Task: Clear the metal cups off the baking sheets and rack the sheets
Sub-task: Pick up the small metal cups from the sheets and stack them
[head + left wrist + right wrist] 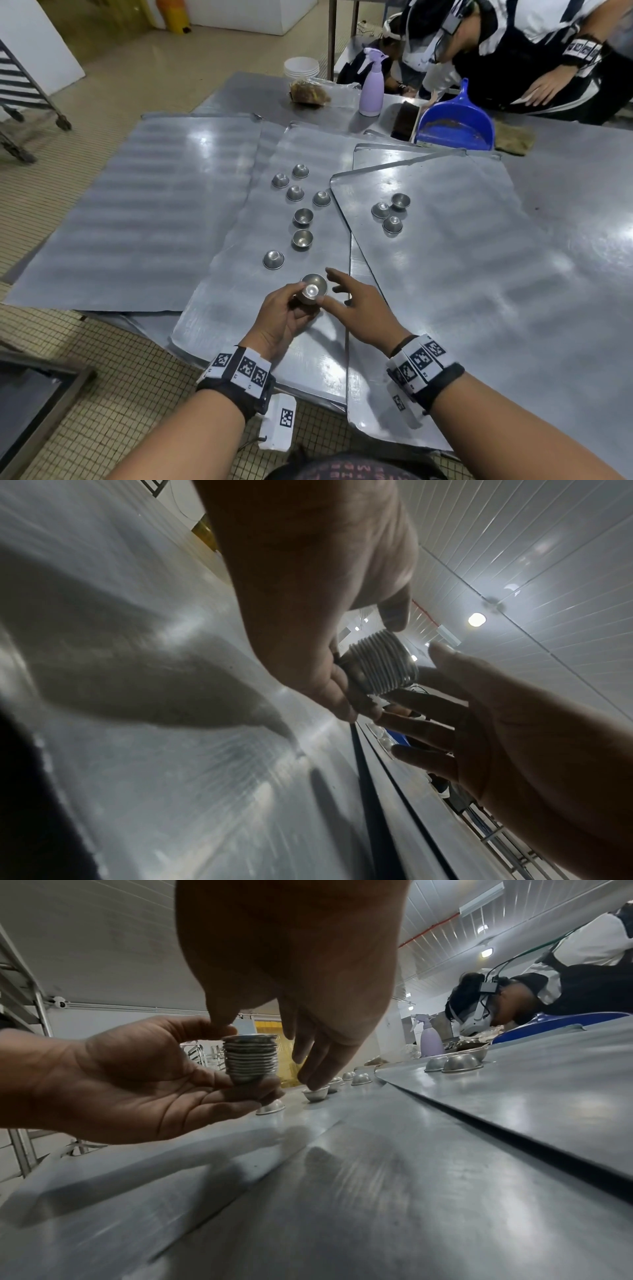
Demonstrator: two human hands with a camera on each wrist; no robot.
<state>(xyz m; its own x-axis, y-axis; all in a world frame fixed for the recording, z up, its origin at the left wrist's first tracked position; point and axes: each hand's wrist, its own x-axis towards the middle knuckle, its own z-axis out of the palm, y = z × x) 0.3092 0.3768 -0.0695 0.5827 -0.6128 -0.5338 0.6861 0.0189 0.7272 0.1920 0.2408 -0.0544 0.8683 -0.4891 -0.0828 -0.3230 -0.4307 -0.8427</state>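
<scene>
Left grip (284, 315) first: my left hand is curled round a nested stack of metal cups (312, 294), thumb on the top rim and fingers cupped under the base, holding it just above the near end of the middle baking sheet (239, 308). From the right wrist view the stack (250, 1058) stands upright in that palm, many rims packed one on another. Well to the left of this grip lies a bare sheet (137, 212), partly tucked under the middle one, and beyond it a wheeled rack (30, 99) stands on the tiled floor. Just ahead of the left grip a loose cup (273, 259) sits mouth down, and farther ahead seven more are scattered along the same sheet, two of them mouth up (302, 216). My right grip (363, 308) hangs just beside the stack with fingers spread and relaxed, holding nothing; its thumb touches the stack's side. In the right wrist view its fingertips (313, 1079) appear over an upright cup, though I cannot tell whether they touch it. Ahead and to the right of this grip, three cups (390, 214) cluster on the overlapping right sheet (462, 274). Far across the table (582, 205) stand a lilac spray bottle (371, 85) and a blue dustpan (457, 123), with another person (513, 51) leaning over.
</scene>
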